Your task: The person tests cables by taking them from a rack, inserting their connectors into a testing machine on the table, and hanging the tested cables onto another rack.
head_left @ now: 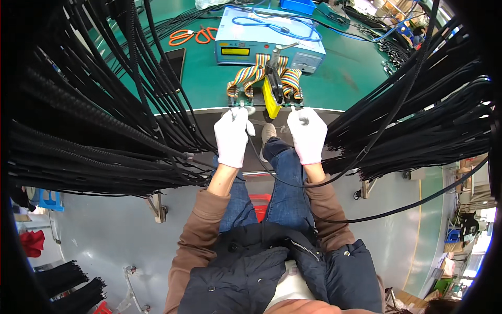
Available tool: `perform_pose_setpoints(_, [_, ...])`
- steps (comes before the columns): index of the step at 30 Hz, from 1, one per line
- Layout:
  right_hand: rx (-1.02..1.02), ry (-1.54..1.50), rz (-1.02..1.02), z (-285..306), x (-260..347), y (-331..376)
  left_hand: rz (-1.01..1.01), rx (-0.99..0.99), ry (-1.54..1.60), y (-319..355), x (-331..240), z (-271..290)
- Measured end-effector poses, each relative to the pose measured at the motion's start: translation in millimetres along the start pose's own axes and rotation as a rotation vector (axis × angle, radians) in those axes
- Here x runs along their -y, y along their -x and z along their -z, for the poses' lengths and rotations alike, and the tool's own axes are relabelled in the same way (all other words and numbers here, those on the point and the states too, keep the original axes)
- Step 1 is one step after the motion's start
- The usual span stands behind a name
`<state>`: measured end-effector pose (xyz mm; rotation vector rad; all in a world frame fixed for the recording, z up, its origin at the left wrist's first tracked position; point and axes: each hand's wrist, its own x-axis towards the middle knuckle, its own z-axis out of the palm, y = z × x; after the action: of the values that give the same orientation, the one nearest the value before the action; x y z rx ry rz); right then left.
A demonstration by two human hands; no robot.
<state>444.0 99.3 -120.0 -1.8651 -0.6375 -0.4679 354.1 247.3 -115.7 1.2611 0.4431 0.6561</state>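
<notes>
Our dark jacket [272, 272] sits below; our gloved left hand [231, 137] and right hand [308, 135] each pinch a cable end [250, 111] at the bench edge [324, 111] by the rainbow ribbon connectors [246, 78]; we should seat both squarely, cable slack

White gloves, brown sleeves, blue jeans, dark padded jacket.
</notes>
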Motion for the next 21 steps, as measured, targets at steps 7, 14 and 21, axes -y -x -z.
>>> perform_pose_setpoints(7, [-0.027, 0.098, -0.049, -2.5, -0.1, -7.9, 0.179, 0.059, 0.153, 13.0, 25.2, 19.2])
perform_pose_setpoints(14, [0.094, 0.306, -0.046, 17.2, 20.3, -18.2, 0.261, 1.345, -0.681, 96.1, 52.6, -21.3])
perform_pose_setpoints(21, [-0.043, 0.453, 0.533, 123.4, 146.4, -65.7, -0.191, 0.221, 0.302, 84.4, 23.0, -27.2])
